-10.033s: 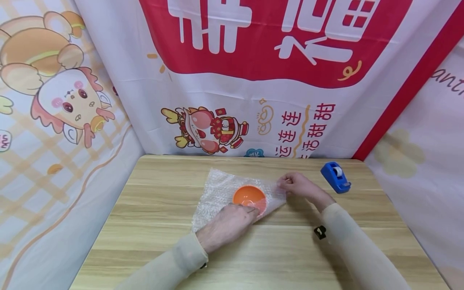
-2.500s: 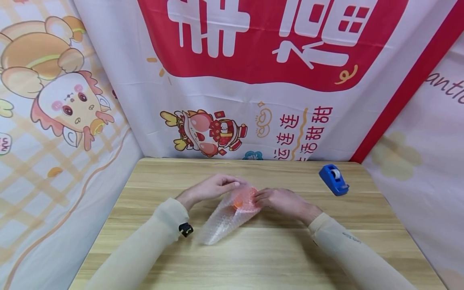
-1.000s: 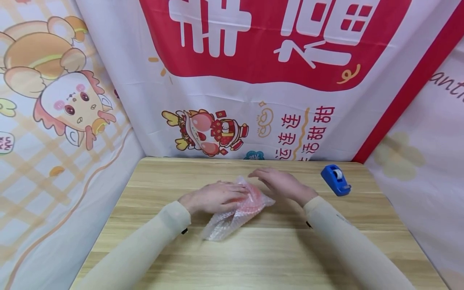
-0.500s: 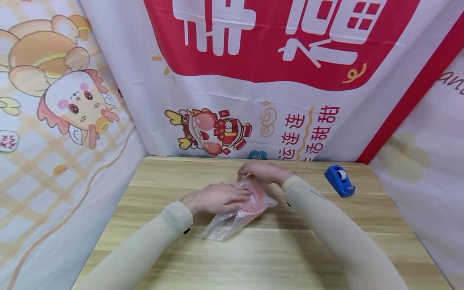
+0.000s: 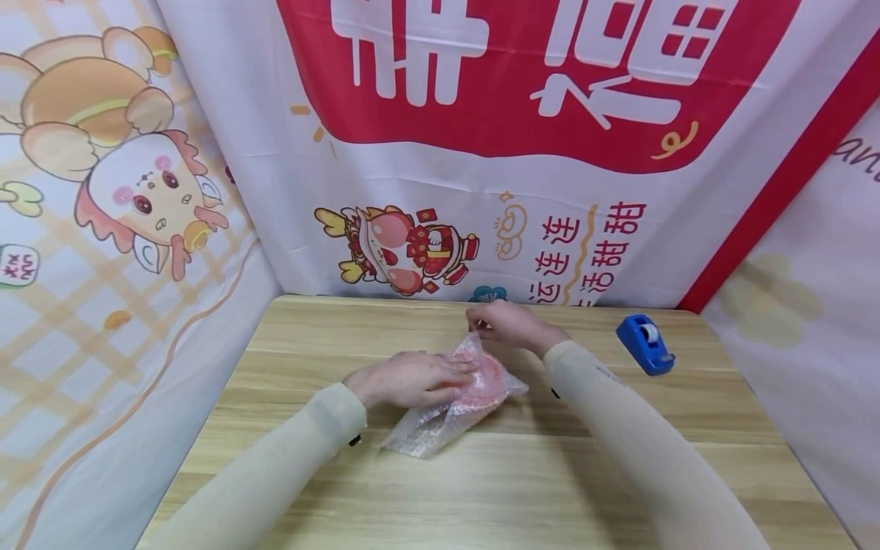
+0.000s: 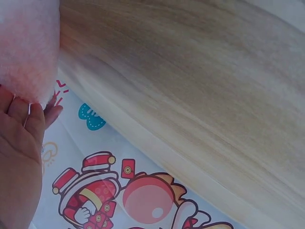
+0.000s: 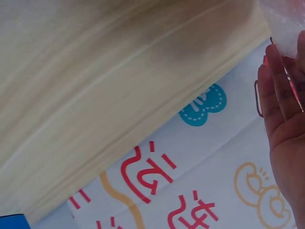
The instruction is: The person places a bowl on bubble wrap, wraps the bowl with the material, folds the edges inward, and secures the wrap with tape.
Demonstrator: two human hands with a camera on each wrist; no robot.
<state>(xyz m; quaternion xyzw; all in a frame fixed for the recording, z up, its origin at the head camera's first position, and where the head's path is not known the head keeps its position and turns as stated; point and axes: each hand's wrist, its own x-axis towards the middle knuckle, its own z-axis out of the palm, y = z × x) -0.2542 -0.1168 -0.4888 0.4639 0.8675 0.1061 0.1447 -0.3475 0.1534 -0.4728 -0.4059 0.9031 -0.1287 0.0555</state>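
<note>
An orange bowl [image 5: 486, 380] lies on the table under folded bubble wrap [image 5: 428, 432], its colour showing pinkish through the plastic. My left hand [image 5: 411, 379] presses on the wrapped bowl from the left with extended fingers. In the left wrist view, that hand's fingertips meet the pink-tinted wrap [image 6: 27, 52]. Beyond the bowl, my right hand [image 5: 510, 324] pinches a raised corner of the wrap between thumb and fingers. The right wrist view has the wrap corner [image 7: 285, 29] at the fingertips. One wrap flap points right and another stretches toward the front left.
A blue tape dispenser [image 5: 645, 344] with a roll of tape stands at the back right of the wooden table [image 5: 467, 496]. Printed cloth [image 5: 440, 176] hangs right behind the table's back edge, with more cloth at both sides.
The bowl, seen uncovered on spread bubble wrap earlier, is now covered. My left hand has come to press on it. My right hand moved to the far corner and drew it slightly back and up.
</note>
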